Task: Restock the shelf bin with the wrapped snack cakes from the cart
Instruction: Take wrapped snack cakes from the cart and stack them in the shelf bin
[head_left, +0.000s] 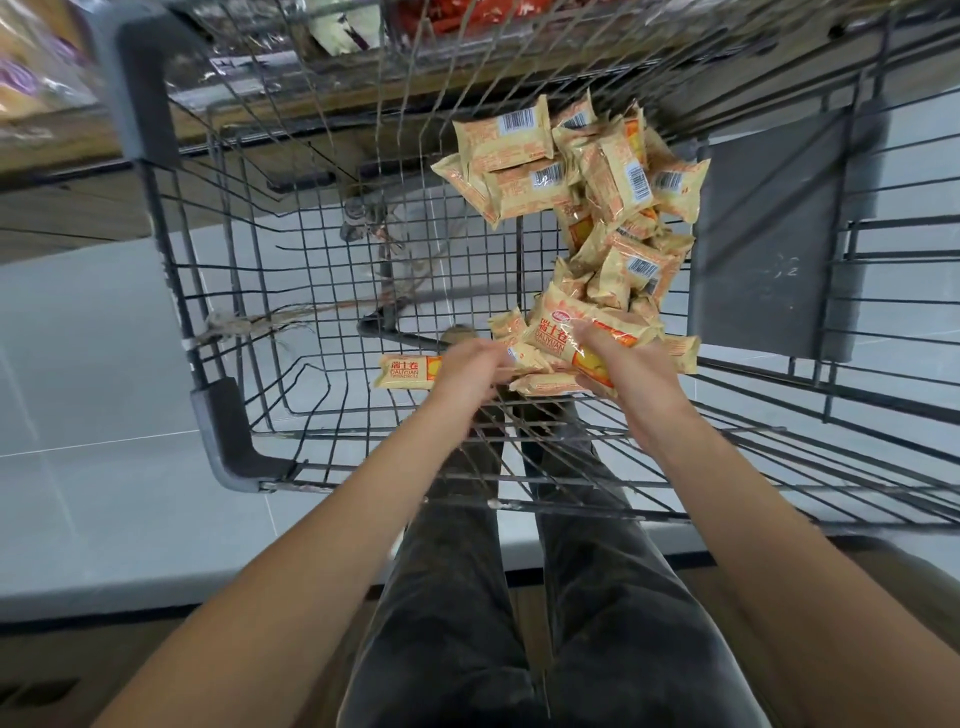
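Note:
A grey wire cart (218, 291) stands in front of me. Several wrapped snack cakes in yellow-orange packets lie heaped (592, 176) along its right side. Both my arms reach down into the basket. My right hand (623, 364) grips a bundle of packets (566, 322) at the near end of the heap. My left hand (467, 371) has its fingers curled on packets just left of that bundle. One single packet (408, 371) lies on the basket floor beside my left hand.
Past the cart's far end is a wire shelf bin (415, 31) above a wooden shelf edge, with red and white packaged goods in it. More wrapped goods (31, 67) show at the upper left. A dark panel (769, 249) stands right of the cart. Grey tiled floor lies to the left.

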